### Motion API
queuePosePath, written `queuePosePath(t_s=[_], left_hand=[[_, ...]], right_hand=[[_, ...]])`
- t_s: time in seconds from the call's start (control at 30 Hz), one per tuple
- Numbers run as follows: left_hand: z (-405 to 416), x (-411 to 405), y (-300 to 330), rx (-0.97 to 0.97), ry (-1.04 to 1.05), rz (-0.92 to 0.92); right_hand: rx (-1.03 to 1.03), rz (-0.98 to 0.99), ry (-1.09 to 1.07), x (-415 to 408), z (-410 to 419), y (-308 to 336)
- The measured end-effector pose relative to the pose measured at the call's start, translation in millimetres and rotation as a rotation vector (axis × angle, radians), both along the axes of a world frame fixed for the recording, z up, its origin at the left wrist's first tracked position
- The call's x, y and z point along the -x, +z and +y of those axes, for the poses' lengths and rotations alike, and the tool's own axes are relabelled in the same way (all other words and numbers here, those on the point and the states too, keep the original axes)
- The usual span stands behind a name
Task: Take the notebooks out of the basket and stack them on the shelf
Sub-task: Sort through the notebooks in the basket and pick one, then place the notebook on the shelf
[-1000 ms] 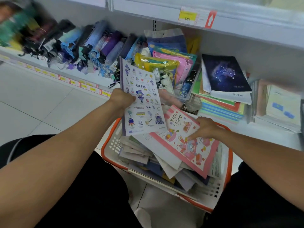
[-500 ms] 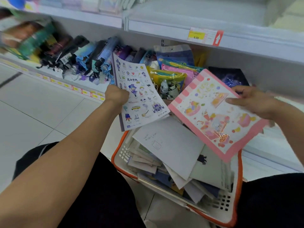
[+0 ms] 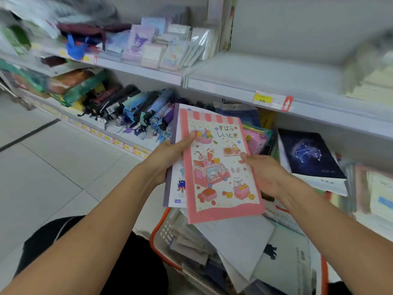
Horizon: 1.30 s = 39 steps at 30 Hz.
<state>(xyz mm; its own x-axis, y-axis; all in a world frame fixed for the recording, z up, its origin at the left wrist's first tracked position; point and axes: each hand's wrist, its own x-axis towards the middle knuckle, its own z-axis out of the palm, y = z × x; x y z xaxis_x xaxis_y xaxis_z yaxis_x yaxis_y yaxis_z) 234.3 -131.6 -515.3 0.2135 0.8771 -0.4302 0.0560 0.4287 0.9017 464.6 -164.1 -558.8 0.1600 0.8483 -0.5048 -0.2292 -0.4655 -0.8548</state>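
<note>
Two notebooks are held up together above the basket (image 3: 161,235), in front of the shelf (image 3: 244,86). The pink notebook (image 3: 219,167) lies on top, its cover facing the camera, and overlaps the white notebook (image 3: 177,184), of which only the left edge shows. The left hand (image 3: 168,158) grips both from the left side, thumb pressed on the pink cover. The right hand (image 3: 265,173) holds the right edge of the pink notebook, thumb on the front and the other fingers hidden behind. Below them, the orange-rimmed basket holds a loose heap of more notebooks (image 3: 240,248). On the lower shelf to the right lies a dark blue book (image 3: 308,154) on a stack, with folded umbrellas (image 3: 136,111) to the left.
</note>
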Motion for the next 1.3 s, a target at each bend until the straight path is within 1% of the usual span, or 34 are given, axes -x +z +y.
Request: queuePosePath(t_s=[0.07,0.17,0.23,0.33,0.4,0.47,0.5,0.57,0.6,0.63,0.7,0.77,0.8,0.87,0.93,1.0,1.1,1.17,1.23,1.3], left_hand=[[-0.9,2.1,3.3,-0.039,0.008,-0.036],[6.1,7.2,9.4,-0.067,0.023,-0.130],[15.3,10.2,18.7,-0.089,0.011,-0.186],[36.8,0.9,43.3,-0.112,-0.028,-0.212],[57.5,-14.2,67.3,-0.179,-0.042,-0.207],[79.7,-28.6,91.4,-0.250,-0.047,-0.180],[89.9,-33.6,100.8,-0.279,-0.088,-0.147],[106.3,-41.0,110.5,-0.313,-0.212,-0.032],[112.7,-44.0,109.8,-0.315,-0.238,0.006],[120.0,-48.0,107.0,-0.306,-0.235,0.000],[137.1,-60.4,98.1,-0.273,-0.168,-0.095],[156.1,-73.8,91.3,-0.278,-0.087,-0.165],[166.2,-80.1,89.8,-0.302,-0.059,-0.148],[189.6,-91.7,88.3,-0.370,0.010,-0.048],[215.7,-99.2,88.4,-0.434,0.063,0.119],[238.8,-103.4,93.7,-0.482,0.004,0.324],[267.3,-110.0,99.6,-0.516,-0.212,0.617],[283.3,-113.4,96.5,-0.575,-0.270,0.806],[295.6,-115.1,90.1,-0.636,-0.253,0.912],[305.2,-117.9,82.1,-0.663,-0.194,0.926]], right_hand=[[0.000,0.047,0.003,12.7,4.5,10.4],[-0.063,0.021,0.037,24.3,9.8,29.0],[-0.118,0.022,0.087,22.8,7.9,46.6],[-0.204,0.056,0.145,7.7,4.6,81.6],[-0.291,0.048,0.076,-2.7,10.4,103.8],[-0.390,-0.067,-0.065,-10.1,26.5,122.6],[-0.416,-0.095,-0.155,-14.5,38.7,128.3],[-0.414,-0.082,-0.299,-28.4,71.8,134.1],[-0.390,-0.065,-0.345,-34.9,88.6,137.5],[-0.357,-0.055,-0.373,-42.3,106.8,140.4],[-0.289,-0.079,-0.373,-53.9,137.9,146.1],[-0.250,-0.152,-0.321,-58.2,160.7,149.7],[-0.234,-0.193,-0.290,-58.5,168.3,151.4],[-0.219,-0.237,-0.219,-60.7,181.4,151.9],[-0.224,-0.220,-0.147,-63.9,193.8,151.4],[-0.217,-0.245,-0.081,-67.6,205.1,151.6],[-0.179,-0.424,0.002,-73.6,227.0,139.9],[-0.160,-0.586,0.022,-81.7,244.5,127.3],[-0.121,-0.703,0.028,-77.5,248.3,128.9],[-0.070,-0.824,0.023,-72.2,247.3,133.5]])
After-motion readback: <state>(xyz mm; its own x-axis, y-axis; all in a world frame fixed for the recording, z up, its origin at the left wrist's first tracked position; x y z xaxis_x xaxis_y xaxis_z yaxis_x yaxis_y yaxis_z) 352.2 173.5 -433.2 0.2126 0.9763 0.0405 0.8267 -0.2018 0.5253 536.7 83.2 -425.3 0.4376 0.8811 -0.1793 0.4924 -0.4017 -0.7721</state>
